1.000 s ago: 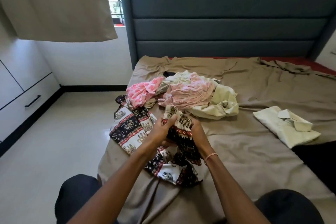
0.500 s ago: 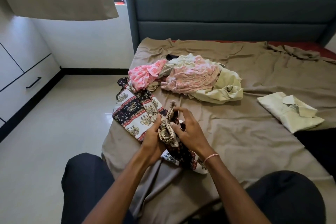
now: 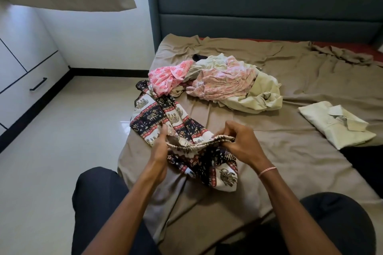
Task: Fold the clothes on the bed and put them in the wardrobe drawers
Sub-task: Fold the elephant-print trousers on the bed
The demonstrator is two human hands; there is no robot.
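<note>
Black, white and red elephant-print trousers (image 3: pixel 163 116) lie at lower centre on the bed (image 3: pixel 290 151), their elastic waistband (image 3: pixel 199 145) gripped at each end by the left hand (image 3: pixel 160 145) and right hand (image 3: pixel 242 143), fingers curled tight on the cloth. The step would go best with the band drawn taut and level, then the legs lifted and laid one on the other before folding. A heap of unfolded clothes (image 3: pixel 228 83) overlaps the far trouser leg and may drag along; a folded shirt (image 3: pixel 335 124) sits at right, the wardrobe drawer (image 3: pixel 24 93) at far left.
</note>
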